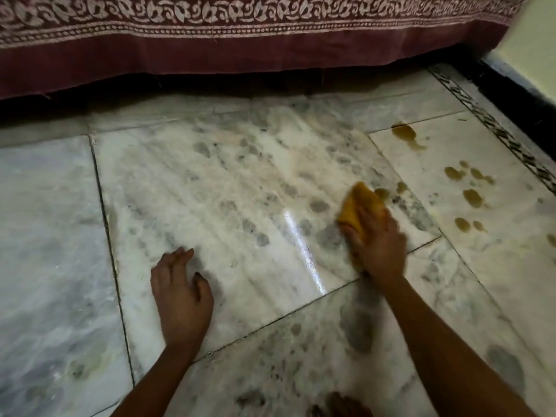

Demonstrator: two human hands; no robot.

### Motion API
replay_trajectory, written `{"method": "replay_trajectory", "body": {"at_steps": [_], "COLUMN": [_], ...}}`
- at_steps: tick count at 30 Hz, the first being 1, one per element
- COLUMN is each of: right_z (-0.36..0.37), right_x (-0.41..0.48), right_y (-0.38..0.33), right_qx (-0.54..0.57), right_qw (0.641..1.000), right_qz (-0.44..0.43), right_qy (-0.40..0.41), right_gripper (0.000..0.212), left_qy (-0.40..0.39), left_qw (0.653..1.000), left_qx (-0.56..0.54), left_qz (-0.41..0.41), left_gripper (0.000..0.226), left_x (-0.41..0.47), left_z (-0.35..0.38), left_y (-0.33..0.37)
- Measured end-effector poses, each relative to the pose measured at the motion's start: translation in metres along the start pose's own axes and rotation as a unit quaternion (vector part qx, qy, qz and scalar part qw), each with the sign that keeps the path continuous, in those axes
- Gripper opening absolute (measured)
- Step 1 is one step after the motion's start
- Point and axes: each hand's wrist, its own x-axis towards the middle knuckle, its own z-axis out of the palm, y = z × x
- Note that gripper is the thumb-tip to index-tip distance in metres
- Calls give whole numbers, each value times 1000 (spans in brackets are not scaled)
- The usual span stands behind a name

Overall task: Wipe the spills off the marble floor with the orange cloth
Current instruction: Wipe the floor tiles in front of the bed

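1 cloth (361,203) in R hand (379,245), approx 9 spills (404,133)

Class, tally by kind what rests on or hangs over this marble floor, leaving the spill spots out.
hands: 2, left hand and right hand
orange cloth: 1
maroon patterned sheet: 1
Total: 4
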Motion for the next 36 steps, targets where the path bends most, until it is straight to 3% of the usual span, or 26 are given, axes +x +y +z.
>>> {"method": "replay_trajectory", "body": {"at_steps": [3, 6, 11, 14, 16, 18, 20, 23, 25, 27, 28, 31, 34, 36], "right_z": [-6, 8, 47, 52, 54, 51, 36, 1, -14, -16, -12, 6, 33, 44], "right_x": [16, 52, 38, -23, -35, -24, -10, 0, 0, 2, 4, 3, -33, -84], "right_y": [36, -2, -173, -263, -270, -242, -189, -65, 12, 38, 36, -29, -125, -167], "right_qx": [-26, -19, 111, 88, 79, 129, 191, 168, 151, 111, 86, 123, 168, 147], "right_qw": [996, 994, 980, 925, 901, 908, 930, 972, 988, 986, 986, 990, 981, 971], "right_qz": [84, 94, -148, -329, -378, -356, -275, -155, -28, 120, 143, 56, -84, -178], "right_qy": [-34, -46, -79, -167, -200, -181, -151, -54, 0, 2, 2, 43, -44, -51], "right_gripper": [67, 66, 65, 56, 52, 53, 51, 52, 55, 55, 53, 48, 51, 49], "left_qy": [-9, -16, -3, 30, 43, 53, 50, 37, 35, 31, 31, 43, 55, 65], "left_qw": [1000, 1000, 1000, 998, 995, 993, 992, 993, 994, 995, 996, 995, 993, 991], "left_qx": [13, 21, -18, -53, -73, -90, -91, -87, -79, -72, -71, -75, -91, -107], "left_qz": [8, 15, 0, -22, -43, -62, -70, -70, -61, -57, -54, -40, -42, -43], "left_gripper": [42, 43, 46, 53, 54, 53, 51, 49, 47, 46, 45, 42, 43, 43], "left_x": [0, 1, -2, -3, -4, -6, -6, -6, -6, -6, -7, -7, -6, -5], "left_z": [-2, -2, -2, -5, -8, -9, -9, -8, -7, -6, -5, -4, -6, -10], "left_y": [0, 0, 3, 5, 8, 10, 11, 11, 11, 13, 14, 15, 14, 12]}}
